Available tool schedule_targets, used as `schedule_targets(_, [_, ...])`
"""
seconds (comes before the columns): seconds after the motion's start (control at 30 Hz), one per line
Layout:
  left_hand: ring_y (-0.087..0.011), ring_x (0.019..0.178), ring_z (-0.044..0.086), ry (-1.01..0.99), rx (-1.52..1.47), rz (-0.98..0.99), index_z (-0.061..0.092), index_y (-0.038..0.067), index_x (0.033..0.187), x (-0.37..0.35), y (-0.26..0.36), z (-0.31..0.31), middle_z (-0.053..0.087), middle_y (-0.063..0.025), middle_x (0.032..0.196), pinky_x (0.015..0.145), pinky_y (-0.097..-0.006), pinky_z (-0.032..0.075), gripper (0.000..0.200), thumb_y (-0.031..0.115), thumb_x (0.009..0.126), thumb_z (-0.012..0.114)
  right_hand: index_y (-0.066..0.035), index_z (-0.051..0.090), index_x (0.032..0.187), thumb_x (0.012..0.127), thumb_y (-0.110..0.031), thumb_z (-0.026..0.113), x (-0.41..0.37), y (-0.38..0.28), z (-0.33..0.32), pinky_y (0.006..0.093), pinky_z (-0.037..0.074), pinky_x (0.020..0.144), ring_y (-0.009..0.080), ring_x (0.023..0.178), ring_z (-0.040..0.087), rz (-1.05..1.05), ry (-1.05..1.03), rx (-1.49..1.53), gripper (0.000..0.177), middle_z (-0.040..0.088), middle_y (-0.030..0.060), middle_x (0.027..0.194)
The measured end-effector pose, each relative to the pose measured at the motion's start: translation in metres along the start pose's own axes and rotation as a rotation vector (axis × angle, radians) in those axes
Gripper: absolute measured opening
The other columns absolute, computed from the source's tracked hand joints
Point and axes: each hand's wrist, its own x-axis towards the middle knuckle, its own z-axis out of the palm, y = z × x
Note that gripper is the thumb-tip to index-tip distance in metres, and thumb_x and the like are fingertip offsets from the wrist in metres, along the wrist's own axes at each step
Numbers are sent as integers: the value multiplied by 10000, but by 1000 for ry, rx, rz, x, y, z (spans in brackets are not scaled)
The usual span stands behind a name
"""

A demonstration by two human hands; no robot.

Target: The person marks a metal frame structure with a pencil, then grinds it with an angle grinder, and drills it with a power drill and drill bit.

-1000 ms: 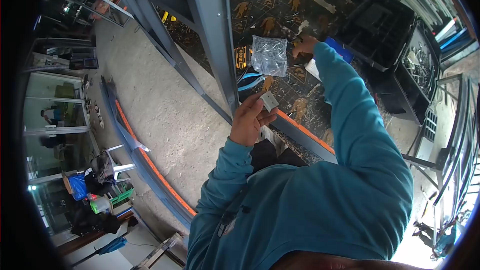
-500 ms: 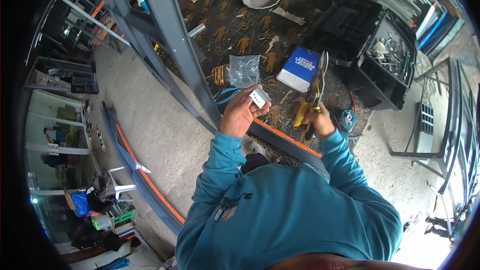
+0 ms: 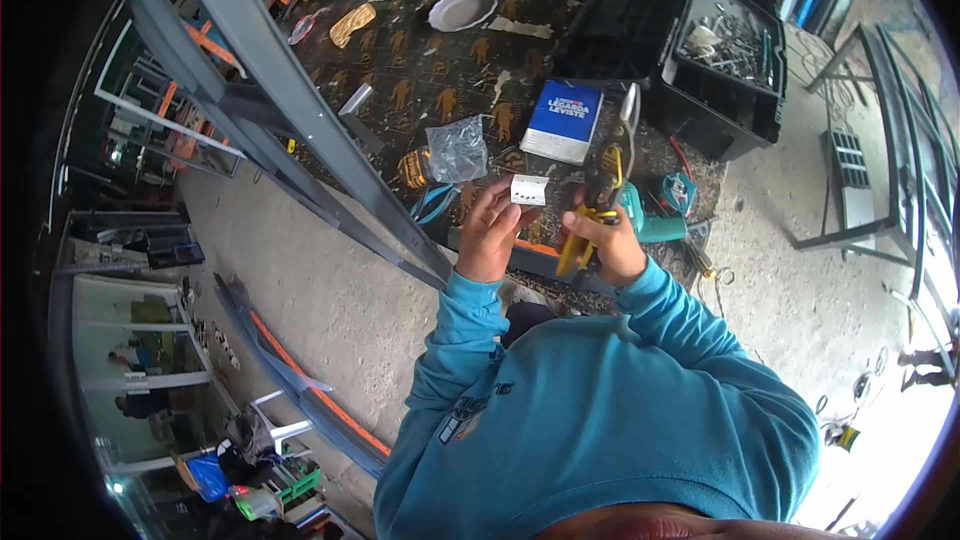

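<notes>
My left hand is closed on a small white metal bracket with a row of dark holes, pinched at its edge by thumb and fingers. My right hand grips yellow-handled tin snips, their silver jaws pointing away from me over the table. A yellow grip sticks out below the fingers. The snips are a little right of the bracket and apart from it. Beyond the hands lie a blue and white box and a clear plastic bag.
A black toolbox with loose hardware stands open at the right. Near my right hand are a green power tool and a tape measure-like teal item. Grey metal frame bars rise on the left. A scalloped dish lies farther back.
My right hand has moved left with the snips, closer to the bracket. The bracket is turned more level in my left hand. The view has shifted, uncovering the green power tool.
</notes>
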Motion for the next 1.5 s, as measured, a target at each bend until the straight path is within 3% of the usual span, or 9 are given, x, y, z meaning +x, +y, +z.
schedule_targets(0.2, [-192,1186,516,-7,73,41,401,-3,1325,-13,-23,19,535,-129,1281,1008,-337,420,424,60,935,555,-46,506,1042,799,32,672,10,4,7,358,530,569,208,739,652,-4,41,152,304,616,83,829])
schedule_targets(0.47, [-137,1038,584,-100,121,-127,503,-46,1210,-3,-2,-7,614,-113,1110,904,-292,479,348,106,915,606,-30,545,1034,698,51,718,21,-2,-11,343,533,682,181,763,635,-110,-29,-96,387,618,75,863])
schedule_targets(0.57, [-136,897,637,-193,602,-328,566,-42,1143,13,25,2,635,-119,1038,813,-267,523,287,131,920,617,-11,553,1049,689,10,734,27,-7,-15,300,494,700,144,785,585,-172,-68,-455,403,594,47,859])
schedule_targets(0.67, [-138,923,635,-318,611,-292,560,-39,1180,20,35,16,637,-102,1043,843,-278,525,307,136,932,603,-6,533,1118,703,-16,735,34,-10,-20,289,477,740,132,829,562,-253,-137,-540,461,590,44,903])
schedule_targets(0.77, [-167,989,632,-218,453,-359,509,-29,1263,29,27,14,618,-106,1112,882,-296,521,377,137,936,595,-13,486,1228,707,-13,716,39,-15,-25,300,464,816,149,922,548,-253,-167,-473,570,583,65,1015])
schedule_targets(0.9, [-216,1060,626,-1,252,-280,476,-6,1293,41,18,8,615,-122,1156,904,-328,516,388,130,943,576,-19,413,1337,698,15,669,40,-14,-40,322,429,917,200,1054,515,-297,-188,-652,690,558,101,1138])
schedule_targets(1.17, [-187,1074,613,19,376,-27,506,-4,1261,76,14,18,624,-101,1155,944,-341,487,362,146,943,591,29,367,1379,664,-113,709,61,42,-82,390,419,989,374,1180,510,-375,-127,-922,805,501,236,1260])
schedule_targets(1.27, [-170,1027,620,77,371,-35,534,-43,1208,80,17,24,630,-96,1106,901,-296,507,325,131,941,601,43,336,1403,693,-81,717,62,46,-83,363,415,990,296,1177,526,-387,-123,-981,815,520,209,1262])
schedule_targets(1.5, [-145,956,629,-12,554,27,564,-21,1214,90,7,11,645,-83,1054,853,-288,536,342,136,920,639,41,345,1390,684,-129,716,67,51,-90,400,412,1008,378,1187,494,-387,-146,-980,816,474,240,1267])
